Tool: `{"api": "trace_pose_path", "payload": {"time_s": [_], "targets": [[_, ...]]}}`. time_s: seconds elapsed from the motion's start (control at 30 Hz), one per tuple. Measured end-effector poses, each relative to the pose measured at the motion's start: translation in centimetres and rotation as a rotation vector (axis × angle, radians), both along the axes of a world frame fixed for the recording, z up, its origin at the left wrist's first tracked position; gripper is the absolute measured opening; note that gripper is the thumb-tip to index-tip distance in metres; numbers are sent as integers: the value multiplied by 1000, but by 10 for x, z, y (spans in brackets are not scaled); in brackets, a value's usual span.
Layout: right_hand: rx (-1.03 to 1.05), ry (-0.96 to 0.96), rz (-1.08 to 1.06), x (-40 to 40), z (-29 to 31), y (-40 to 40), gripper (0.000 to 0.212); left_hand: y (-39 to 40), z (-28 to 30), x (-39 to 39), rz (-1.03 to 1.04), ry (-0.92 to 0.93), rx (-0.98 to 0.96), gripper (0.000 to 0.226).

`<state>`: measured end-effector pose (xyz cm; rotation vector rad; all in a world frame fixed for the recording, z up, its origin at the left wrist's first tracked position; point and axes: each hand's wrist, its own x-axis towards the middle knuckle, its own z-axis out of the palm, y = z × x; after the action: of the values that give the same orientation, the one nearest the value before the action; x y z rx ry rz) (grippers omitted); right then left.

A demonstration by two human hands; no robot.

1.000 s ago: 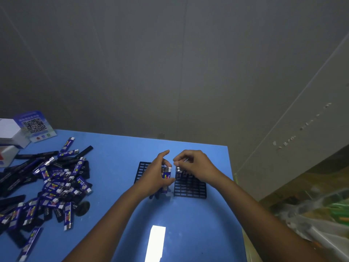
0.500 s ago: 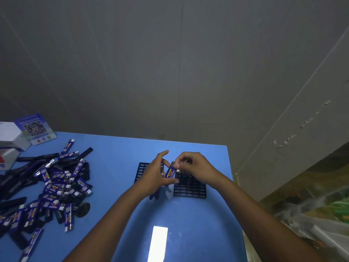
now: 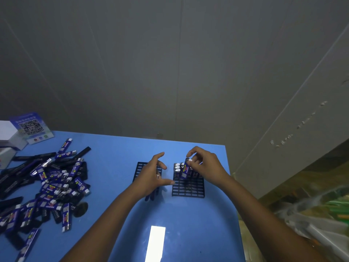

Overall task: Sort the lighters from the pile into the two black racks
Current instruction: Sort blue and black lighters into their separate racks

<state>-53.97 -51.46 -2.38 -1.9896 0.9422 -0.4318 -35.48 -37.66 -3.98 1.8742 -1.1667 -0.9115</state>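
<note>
Blue table (image 3: 117, 148), QR-code card (image 3: 31, 127), white box (image 3: 7, 132), perhaps cardboard

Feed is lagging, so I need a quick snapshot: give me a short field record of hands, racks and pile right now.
right hand: pinches a blue lighter, tilted, over the right rack
left hand: fingers spread; some lighters show beneath it
right rack contents: a few lighters upright at far left corner
left rack: partly hidden by the left hand
pile: large, on blue table, left side

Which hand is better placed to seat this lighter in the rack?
Right. The right hand already pinches the lighter upright over the right rack, beside lighters already seated there. The left hand is spread over the left rack.
</note>
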Motion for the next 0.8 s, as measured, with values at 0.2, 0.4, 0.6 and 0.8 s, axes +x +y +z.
{"api": "trace_pose_path", "payload": {"time_s": [0.2, 0.4, 0.6, 0.8], "targets": [[-162, 144, 39, 1, -16, 6, 13, -2, 1, -1, -5, 9, -25, 106], [-253, 218, 57, 7, -32, 11, 13, -1, 0, 1, -2, 4, -25, 106], [-328, 249, 98, 9, -36, 11, 12, -1, 0, 2, 6, 4, -19, 105], [-382, 291, 130, 15, -35, 13, 12, -1, 0, 3, 11, -2, -19, 102]]}}
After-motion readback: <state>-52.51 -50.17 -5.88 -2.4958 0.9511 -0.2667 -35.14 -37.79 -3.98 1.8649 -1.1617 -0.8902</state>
